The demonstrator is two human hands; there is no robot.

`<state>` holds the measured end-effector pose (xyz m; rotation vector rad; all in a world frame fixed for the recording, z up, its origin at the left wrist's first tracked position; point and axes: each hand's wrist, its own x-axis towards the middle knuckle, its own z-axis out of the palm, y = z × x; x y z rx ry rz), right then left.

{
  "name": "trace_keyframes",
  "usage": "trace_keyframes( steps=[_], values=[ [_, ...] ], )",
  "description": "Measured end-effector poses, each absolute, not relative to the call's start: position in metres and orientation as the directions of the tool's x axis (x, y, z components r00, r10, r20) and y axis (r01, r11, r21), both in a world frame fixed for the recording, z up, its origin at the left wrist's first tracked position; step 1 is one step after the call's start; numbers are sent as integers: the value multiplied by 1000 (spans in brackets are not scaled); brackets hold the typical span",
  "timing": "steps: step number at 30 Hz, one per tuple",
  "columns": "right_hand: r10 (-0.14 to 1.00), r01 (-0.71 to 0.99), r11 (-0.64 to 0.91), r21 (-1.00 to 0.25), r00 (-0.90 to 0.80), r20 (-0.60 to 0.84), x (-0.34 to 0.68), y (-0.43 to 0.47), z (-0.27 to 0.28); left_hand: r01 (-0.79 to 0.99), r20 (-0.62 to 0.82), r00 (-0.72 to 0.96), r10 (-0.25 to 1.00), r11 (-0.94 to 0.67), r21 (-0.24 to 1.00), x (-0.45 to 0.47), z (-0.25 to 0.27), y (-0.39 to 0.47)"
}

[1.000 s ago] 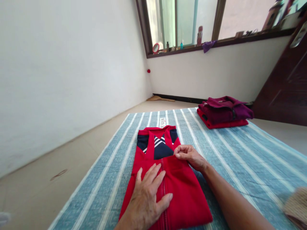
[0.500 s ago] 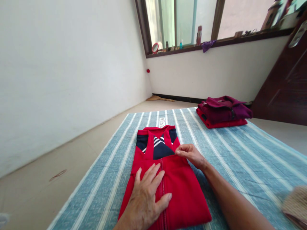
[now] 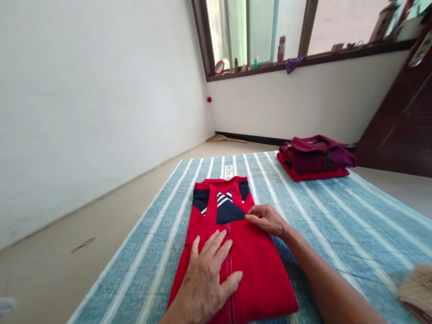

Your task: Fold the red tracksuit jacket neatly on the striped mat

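Striped blue mat is carrying a red jacket, lying folded at its near end. Left hand is pressing flat, fingers spread, beside the zip. Right hand is pinching the neckline edge (barely shifted since a second ago), so smoothing is ongoing.

The left hand lies flat over part of the jacket's zip, and both run off the bottom edge. Well right of the pinching right hand, a tan thing is cut off (too blurred to identify).
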<state>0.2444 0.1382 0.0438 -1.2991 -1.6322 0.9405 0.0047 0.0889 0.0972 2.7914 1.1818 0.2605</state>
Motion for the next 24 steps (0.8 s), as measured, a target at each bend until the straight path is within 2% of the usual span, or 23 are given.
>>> trace_keyframes(
  steps=[11, 19, 21, 24],
  values=[
    [982, 517, 187, -835, -81, 170, 245, 138, 41, 705, 173, 671, 721, -693, 153, 5, 97, 88],
    [964, 634, 232, -737, -50, 261, 246, 137, 38, 726, 57, 664, 746, -661, 190, 5, 99, 87],
    [968, 628, 221, -746, -49, 246, 248, 137, 38, 730, 42, 660, 750, -653, 200, 6, 100, 87],
    [985, 521, 169, -837, -67, 158, 251, 137, 37, 729, 29, 660, 751, -649, 218, 7, 101, 86]
  ],
)
